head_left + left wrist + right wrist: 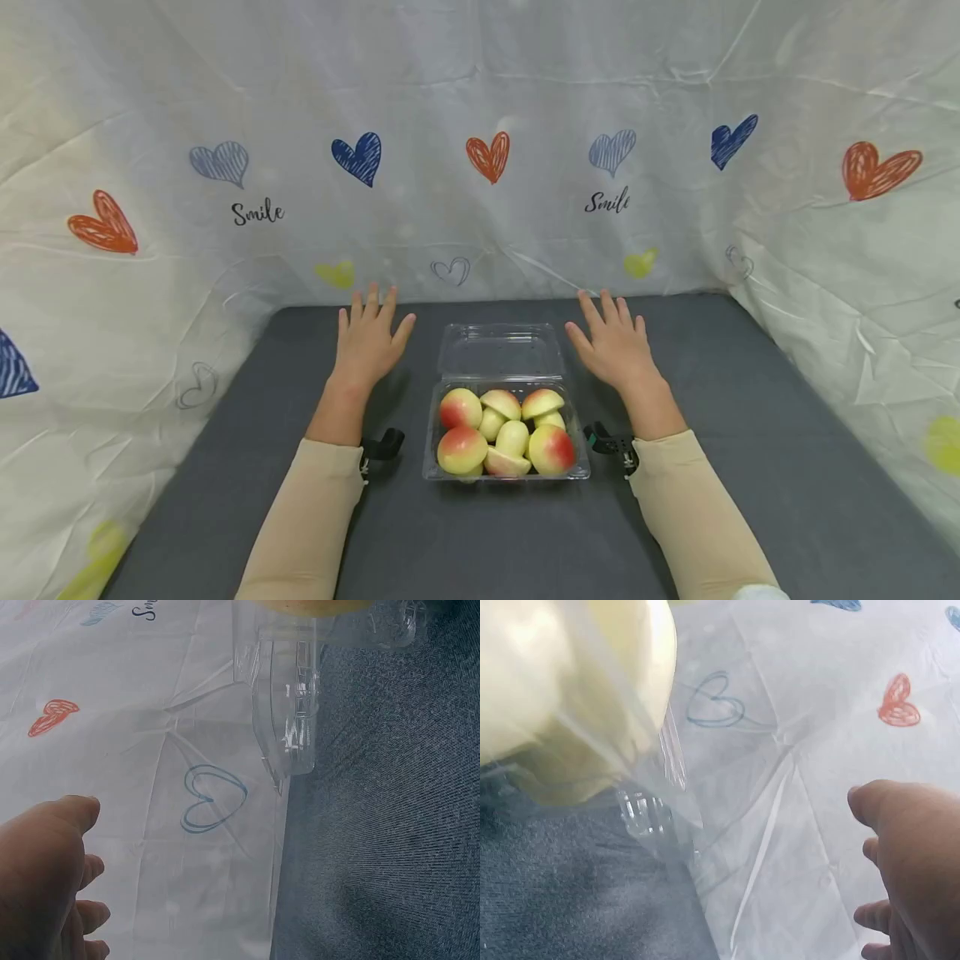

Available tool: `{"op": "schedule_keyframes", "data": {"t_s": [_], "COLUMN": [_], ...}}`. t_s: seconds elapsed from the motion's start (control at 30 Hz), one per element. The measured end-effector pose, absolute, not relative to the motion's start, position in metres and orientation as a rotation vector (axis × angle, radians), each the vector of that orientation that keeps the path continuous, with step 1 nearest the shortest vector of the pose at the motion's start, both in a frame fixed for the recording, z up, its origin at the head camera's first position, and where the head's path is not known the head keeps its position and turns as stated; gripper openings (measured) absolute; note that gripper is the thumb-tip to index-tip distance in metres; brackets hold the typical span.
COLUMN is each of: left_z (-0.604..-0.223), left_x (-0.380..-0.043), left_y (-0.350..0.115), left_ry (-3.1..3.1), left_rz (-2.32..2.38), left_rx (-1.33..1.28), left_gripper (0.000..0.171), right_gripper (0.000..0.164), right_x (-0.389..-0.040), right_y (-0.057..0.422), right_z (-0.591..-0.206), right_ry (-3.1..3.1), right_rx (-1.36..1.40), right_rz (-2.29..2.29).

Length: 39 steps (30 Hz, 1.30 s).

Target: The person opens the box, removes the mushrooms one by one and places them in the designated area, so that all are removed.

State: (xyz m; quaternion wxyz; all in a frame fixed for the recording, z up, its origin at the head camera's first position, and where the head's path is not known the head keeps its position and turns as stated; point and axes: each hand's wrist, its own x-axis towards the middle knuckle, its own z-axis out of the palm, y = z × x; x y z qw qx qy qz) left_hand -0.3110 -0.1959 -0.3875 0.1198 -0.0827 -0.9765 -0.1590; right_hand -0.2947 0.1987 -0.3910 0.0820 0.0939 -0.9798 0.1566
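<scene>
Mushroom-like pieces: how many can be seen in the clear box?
6: back-left piece, back-middle piece, back-right piece, front-left piece, front-middle piece, front-right piece. Others may be hidden underneath.

Curtained-off booth: heart-print sheeting around dark grey tabletop.

surface: dark grey tabletop | on it: clear plastic box, lid open

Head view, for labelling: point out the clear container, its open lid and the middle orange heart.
Clear container (431, 461), head view, left wall.
Open lid (501, 352), head view, flat middle.
Middle orange heart (489, 162), head view, centre.
</scene>
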Motion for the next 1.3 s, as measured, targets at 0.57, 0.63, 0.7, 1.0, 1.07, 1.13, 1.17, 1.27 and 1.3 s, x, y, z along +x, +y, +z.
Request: {"op": "schedule_keyframes", "data": {"t_s": [0.57,0.63,0.7,1.0,1.07,1.13,1.17,1.27,1.3], "left_z": [-0.401,-0.404,-0.405,-0.402,-0.401,-0.401,-0.401,-0.401,-0.402], "left_x": [-0.313,-0.311,-0.308,-0.299,-0.299,-0.300,-0.300,-0.301,-0.301], "left_y": [-0.182,-0.182,-0.184,-0.189,-0.189,-0.187,-0.187,-0.185,-0.185], "left_ry": [-2.940,-2.961,-2.999,-3.178,-3.196,-3.206,-3.214,-3.229,-3.231], "left_rz": [-0.776,-0.816,-0.910,-1.439,-1.452,-1.474,-1.483,-1.537,-1.567], "left_rx": [-0.390,-0.414,-0.442,-0.756,-0.798,-0.814,-0.813,-0.824,-0.825], "left_gripper": [0.066,0.063,0.061,0.061,0.059,0.055,0.053,0.050,0.049], "right_gripper": [0.076,0.074,0.069,0.042,0.041,0.039,0.038,0.035,0.033], "right_x": [-0.285,-0.281,-0.276,-0.252,-0.250,-0.249,-0.248,-0.245,-0.243], "right_y": [0.179,0.177,0.176,0.171,0.168,0.166,0.165,0.159,0.156], "right_z": [-0.372,-0.370,-0.367,-0.358,-0.358,-0.358,-0.358,-0.360,-0.360], "right_ry": [-2.959,-2.964,-2.980,-3.157,-3.196,-3.223,-3.229,-3.234,-3.233], "right_rx": [0.541,0.588,0.644,0.772,0.777,0.762,0.750,0.707,0.703], "right_rz": [0.653,0.702,0.760,0.938,0.915,0.867,0.837,0.723,0.677]}}
